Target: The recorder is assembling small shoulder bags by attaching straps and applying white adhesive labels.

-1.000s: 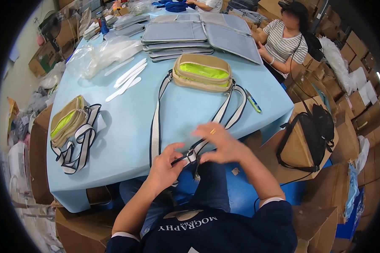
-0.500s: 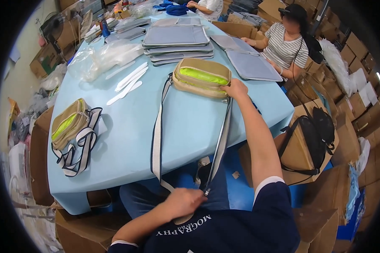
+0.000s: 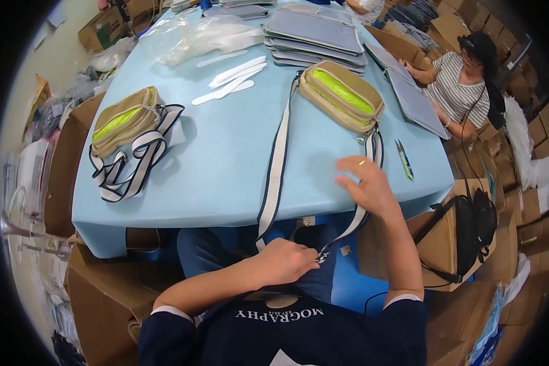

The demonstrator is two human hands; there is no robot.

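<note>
A tan bag with a bright green opening [image 3: 341, 94] lies on the light blue table. Its white strap with dark edges [image 3: 276, 165] runs down on both sides past the table's front edge to my lap. There my left hand [image 3: 287, 262] is closed around the strap, beside a small metal buckle [image 3: 322, 256]. My right hand [image 3: 369, 186] hovers over the right run of the strap, fingers apart and holding nothing. At the table's left rests a second tan and green bag [image 3: 123, 122], its strap heaped beside it.
White flat strips [image 3: 232, 79] and clear plastic film [image 3: 210, 36] lie beyond the bags. Behind stands a stack of grey panels [image 3: 314, 33]. Thread snips [image 3: 404, 160] lie near the right edge. Across the corner, a person [image 3: 460, 91] handles grey panels. Cardboard boxes flank the table.
My right hand has let go of the bag and drawn back toward me, opening. My left hand still grips the strap. The view has shifted, so the table's things appear farther right.
</note>
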